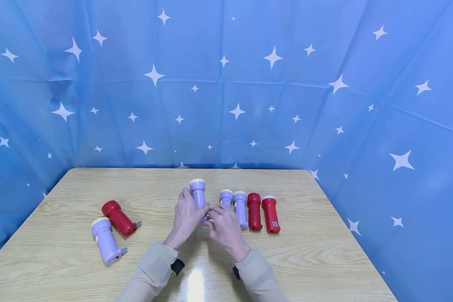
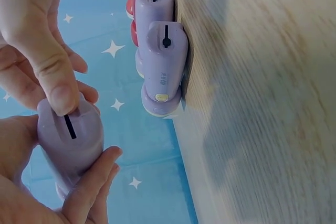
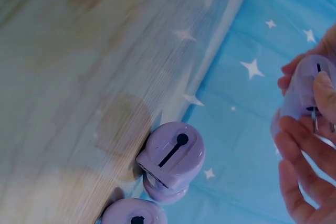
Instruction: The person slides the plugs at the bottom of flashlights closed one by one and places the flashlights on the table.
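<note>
Over the middle of the table, my left hand [image 1: 186, 214] grips a purple flashlight [image 1: 198, 197] around its body, its white lens end pointing away. My right hand [image 1: 227, 228] is at the tail end, the thumb [image 2: 62, 98] pressed on the end cap beside a dark slot and the fingers curled underneath. Metal plug prongs [image 3: 315, 119] stick out of that tail, between the right thumb and fingers. Close to the right hand lies another purple flashlight [image 1: 226, 195], partly hidden by that hand.
Right of the hands, a purple flashlight [image 1: 240, 207], a dark red one [image 1: 254, 212] and a brighter red one [image 1: 270, 214] continue the row. At left lie a red flashlight [image 1: 121, 221] and a purple one [image 1: 106, 241], both with prongs out. A starry blue curtain [image 1: 204, 105] hangs behind the table.
</note>
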The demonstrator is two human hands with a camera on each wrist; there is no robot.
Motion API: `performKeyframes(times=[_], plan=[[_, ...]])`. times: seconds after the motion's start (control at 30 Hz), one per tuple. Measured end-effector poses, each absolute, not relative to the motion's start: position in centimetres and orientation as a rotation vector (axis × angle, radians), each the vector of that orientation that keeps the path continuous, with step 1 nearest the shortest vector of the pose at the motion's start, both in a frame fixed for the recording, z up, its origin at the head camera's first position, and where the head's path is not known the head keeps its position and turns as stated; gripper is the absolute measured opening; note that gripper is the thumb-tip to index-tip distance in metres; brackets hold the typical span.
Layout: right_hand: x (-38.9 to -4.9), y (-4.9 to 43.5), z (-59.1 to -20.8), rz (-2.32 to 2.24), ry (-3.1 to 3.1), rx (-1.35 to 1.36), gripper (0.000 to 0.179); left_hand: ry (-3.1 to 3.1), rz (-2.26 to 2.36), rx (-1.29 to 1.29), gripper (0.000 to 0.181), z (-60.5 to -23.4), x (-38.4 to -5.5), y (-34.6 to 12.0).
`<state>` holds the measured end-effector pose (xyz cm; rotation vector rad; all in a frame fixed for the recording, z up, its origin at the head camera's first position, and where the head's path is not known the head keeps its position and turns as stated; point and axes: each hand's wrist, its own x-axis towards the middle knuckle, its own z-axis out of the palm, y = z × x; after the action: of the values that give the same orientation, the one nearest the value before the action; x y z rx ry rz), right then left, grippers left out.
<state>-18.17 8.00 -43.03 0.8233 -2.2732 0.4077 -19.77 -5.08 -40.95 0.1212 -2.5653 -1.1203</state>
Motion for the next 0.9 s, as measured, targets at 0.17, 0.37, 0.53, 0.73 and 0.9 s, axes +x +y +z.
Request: performKeyframes(times=[0.17,0.37,0.53,0.73,0.9], plan=[[-18.18,7.93,-43.1,0.393,-2.266,0.81,0.026,-2.574,-1.128,0.125,0.052,-40.81,-19.75,-5.07],[-18.26,7.88,-43.2,0.381,-2.257,0.801,0.025,-2.576,-1.133,0.131,0.052,-40.74,-19.78,-5.03],[-18.28,7.85,-43.17,0.378,-2.248,0.799,0.026,-2.569,-1.147,0.142,0.051,-40.8,-19.87,-5.0],[-18.27,7.83,-43.08,0.379,-2.248,0.798,0.026,-2.563,-1.159,0.15,0.051,-40.84,-19.91,-4.99],[-18.24,7.77,-43.11,0.367,-2.253,0.789,0.026,-2.563,-1.169,0.157,0.051,-40.88,-19.92,-4.99]])
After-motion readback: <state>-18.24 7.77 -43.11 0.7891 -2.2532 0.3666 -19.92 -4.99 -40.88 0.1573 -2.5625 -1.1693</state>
